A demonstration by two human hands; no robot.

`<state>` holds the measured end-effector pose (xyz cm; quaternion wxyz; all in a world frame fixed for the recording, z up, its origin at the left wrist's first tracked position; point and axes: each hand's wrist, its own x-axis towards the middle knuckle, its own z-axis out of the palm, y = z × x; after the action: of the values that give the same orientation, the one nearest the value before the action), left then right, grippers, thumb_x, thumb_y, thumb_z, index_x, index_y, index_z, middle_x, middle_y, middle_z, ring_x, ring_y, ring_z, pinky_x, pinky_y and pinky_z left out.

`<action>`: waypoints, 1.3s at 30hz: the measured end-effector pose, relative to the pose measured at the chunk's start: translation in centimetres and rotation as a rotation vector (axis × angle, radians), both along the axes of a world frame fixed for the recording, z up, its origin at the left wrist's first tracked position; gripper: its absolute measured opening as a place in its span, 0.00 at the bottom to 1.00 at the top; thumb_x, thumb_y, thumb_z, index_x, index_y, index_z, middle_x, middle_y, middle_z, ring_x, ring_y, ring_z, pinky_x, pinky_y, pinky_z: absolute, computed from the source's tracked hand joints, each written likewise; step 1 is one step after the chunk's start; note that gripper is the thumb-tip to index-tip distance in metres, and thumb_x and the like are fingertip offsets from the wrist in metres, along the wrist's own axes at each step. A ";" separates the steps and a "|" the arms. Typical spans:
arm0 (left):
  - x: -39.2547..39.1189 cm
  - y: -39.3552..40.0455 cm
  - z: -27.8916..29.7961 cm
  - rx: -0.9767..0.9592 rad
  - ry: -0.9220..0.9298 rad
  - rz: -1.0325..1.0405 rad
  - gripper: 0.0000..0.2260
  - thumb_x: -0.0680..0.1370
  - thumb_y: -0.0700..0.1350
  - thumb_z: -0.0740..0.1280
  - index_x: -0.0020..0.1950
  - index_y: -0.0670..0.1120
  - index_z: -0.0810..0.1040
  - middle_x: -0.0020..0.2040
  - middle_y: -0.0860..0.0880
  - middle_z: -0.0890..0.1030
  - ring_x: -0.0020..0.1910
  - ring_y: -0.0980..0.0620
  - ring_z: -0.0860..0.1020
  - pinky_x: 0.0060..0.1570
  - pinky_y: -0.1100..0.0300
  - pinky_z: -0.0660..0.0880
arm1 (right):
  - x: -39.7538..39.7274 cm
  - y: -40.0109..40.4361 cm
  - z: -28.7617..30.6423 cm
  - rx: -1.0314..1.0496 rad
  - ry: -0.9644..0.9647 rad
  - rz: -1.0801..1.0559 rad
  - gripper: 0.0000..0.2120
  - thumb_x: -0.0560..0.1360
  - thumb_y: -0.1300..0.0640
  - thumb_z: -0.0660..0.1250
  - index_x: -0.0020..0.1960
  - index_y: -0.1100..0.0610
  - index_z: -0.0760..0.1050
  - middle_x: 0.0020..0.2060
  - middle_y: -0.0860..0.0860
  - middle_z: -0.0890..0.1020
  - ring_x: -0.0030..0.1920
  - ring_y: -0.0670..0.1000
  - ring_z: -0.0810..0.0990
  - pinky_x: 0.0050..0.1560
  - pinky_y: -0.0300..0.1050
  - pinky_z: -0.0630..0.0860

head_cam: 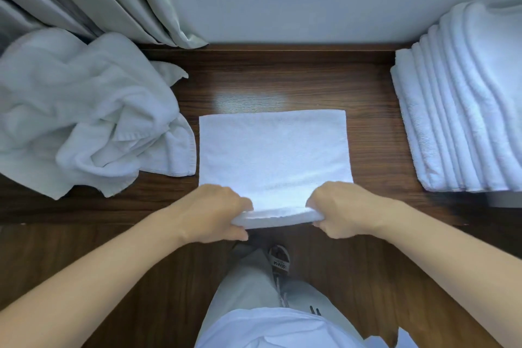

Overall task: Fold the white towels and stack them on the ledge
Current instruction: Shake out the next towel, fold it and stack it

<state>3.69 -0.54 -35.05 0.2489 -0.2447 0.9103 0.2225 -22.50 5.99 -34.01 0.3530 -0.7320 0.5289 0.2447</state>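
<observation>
Dark wooden ledge [367, 127] below a pale wall: left hand [214, 213] and right hand [341, 210] each grip the near edge of a folded white towel [274, 147]; unfolded pile [84, 121] left, folded stack [463, 110] right.

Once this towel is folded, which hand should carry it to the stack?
Probably the right hand. The stack sits on the right side of the ledge, on that hand's side, while the left hand is nearer the unfolded pile. Both now grip the towel's near edge.
</observation>
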 end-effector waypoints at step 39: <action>-0.6 -11.1 -8.5 0.229 0.657 1.566 0.21 0.80 0.62 0.63 0.38 0.46 0.73 0.35 0.49 0.72 0.35 0.53 0.71 0.37 0.55 0.68 | -9.5 -8.0 -8.5 -0.184 -0.604 -1.494 0.08 0.83 0.51 0.66 0.50 0.54 0.80 0.47 0.51 0.85 0.47 0.51 0.83 0.45 0.46 0.77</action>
<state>3.12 -11.68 -43.59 -0.2296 -0.6995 0.4767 0.4802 -32.00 -1.98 -42.47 0.4891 -0.2462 0.7778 -0.3084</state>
